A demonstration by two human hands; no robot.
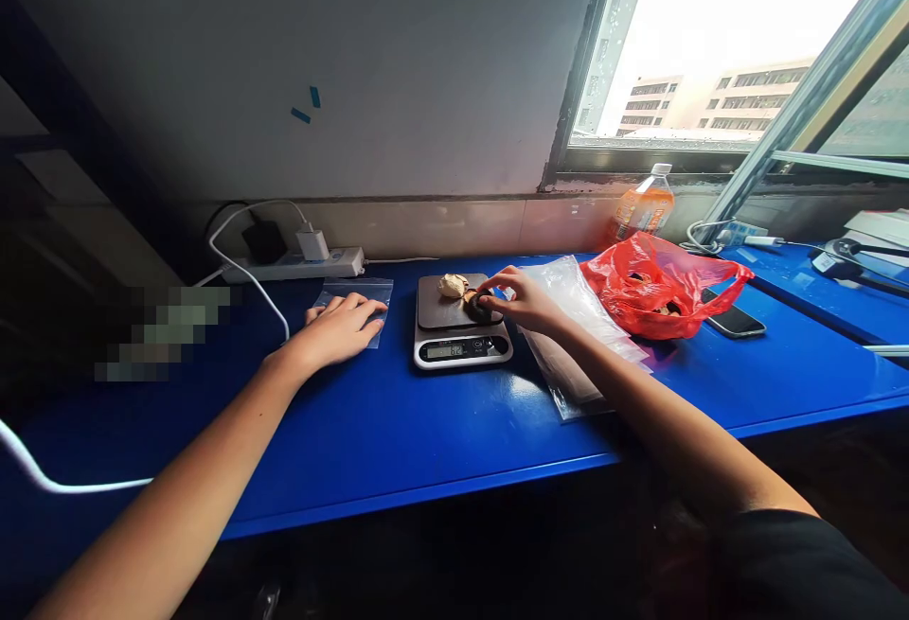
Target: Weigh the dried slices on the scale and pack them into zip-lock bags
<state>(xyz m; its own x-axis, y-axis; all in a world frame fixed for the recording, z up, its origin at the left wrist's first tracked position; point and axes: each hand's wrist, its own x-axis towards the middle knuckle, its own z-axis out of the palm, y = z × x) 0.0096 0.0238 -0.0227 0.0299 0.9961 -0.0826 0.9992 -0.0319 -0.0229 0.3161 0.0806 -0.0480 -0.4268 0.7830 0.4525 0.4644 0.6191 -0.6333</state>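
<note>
A white kitchen scale [436,315] with a metal plate and a lit display stands on the blue table. On its plate lie a pale, cracked dried mushroom [453,286] and a dark dried mushroom [481,309] beside it. The fingertips of my right hand [526,301] are closed on the dark mushroom at the plate's right side. Left of the scale, my left hand [342,327] lies with fingers spread on a small clear zip bag [382,294], covering much of it.
Clear plastic bags [568,364] lie under my right forearm. Beyond them are a red plastic bag [611,274] with brown pieces inside, a phone [739,320] and an orange drink bottle [646,203]. A power strip [333,263] with a white cable runs along the wall.
</note>
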